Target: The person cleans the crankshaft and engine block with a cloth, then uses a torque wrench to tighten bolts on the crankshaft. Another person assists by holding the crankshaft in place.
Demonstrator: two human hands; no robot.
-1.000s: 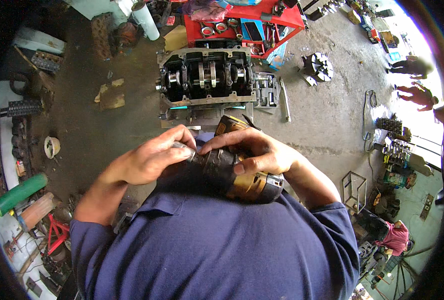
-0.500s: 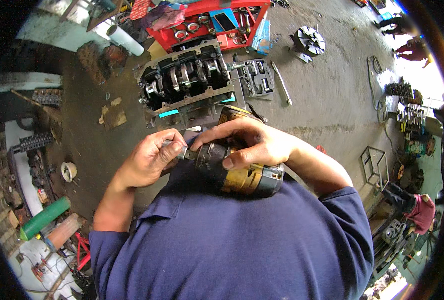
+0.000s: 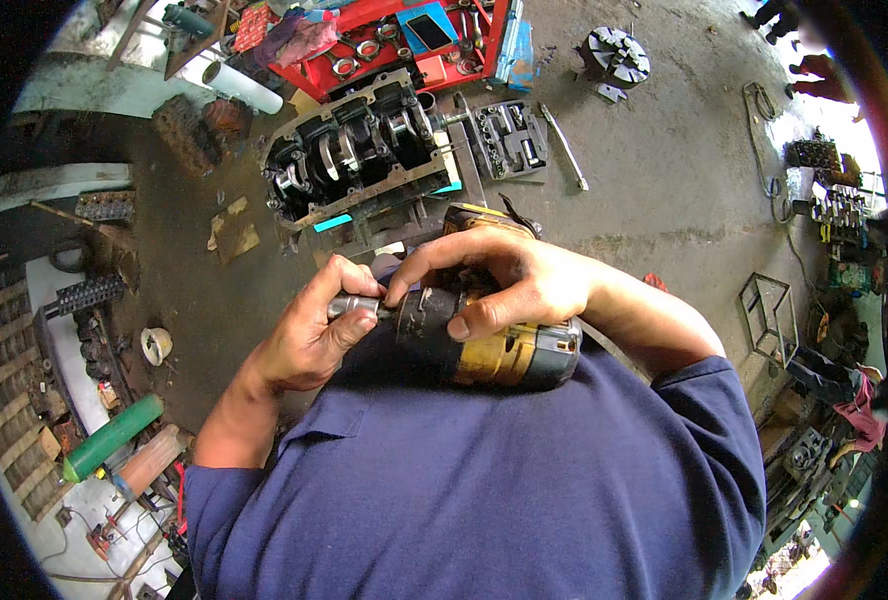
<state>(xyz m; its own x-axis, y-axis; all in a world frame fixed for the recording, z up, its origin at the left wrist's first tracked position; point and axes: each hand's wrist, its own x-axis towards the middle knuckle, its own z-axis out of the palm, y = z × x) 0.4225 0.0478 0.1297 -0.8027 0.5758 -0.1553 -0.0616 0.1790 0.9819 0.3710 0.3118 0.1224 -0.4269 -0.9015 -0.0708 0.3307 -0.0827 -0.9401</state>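
Observation:
My right hand (image 3: 544, 285) wraps over a yellow and black cordless impact wrench (image 3: 509, 357), which lies against my dark blue shirt with its nose to the left. Between the thumb and fingers of my left hand (image 3: 302, 330) is a shiny metal socket (image 3: 352, 306). The socket's end meets the tool's drive; whether it is seated on it I cannot tell. My right index fingertip touches near that joint. Beyond my hands stands an engine block (image 3: 389, 188) with its crankshaft (image 3: 329, 155) exposed.
Right of the block are a grey socket set case (image 3: 509, 140) and a long metal bar (image 3: 564, 147). A red tray (image 3: 309, 75) behind holds connecting rods, tools and a phone (image 3: 428, 32). A round chuck-like part (image 3: 616, 57) sits farther off. A green cylinder (image 3: 114, 437) lies left.
More of the socket now shows between my left thumb and fingers, lying level with the drive. My right hand keeps its hold on the impact wrench. The whole view has shifted slightly.

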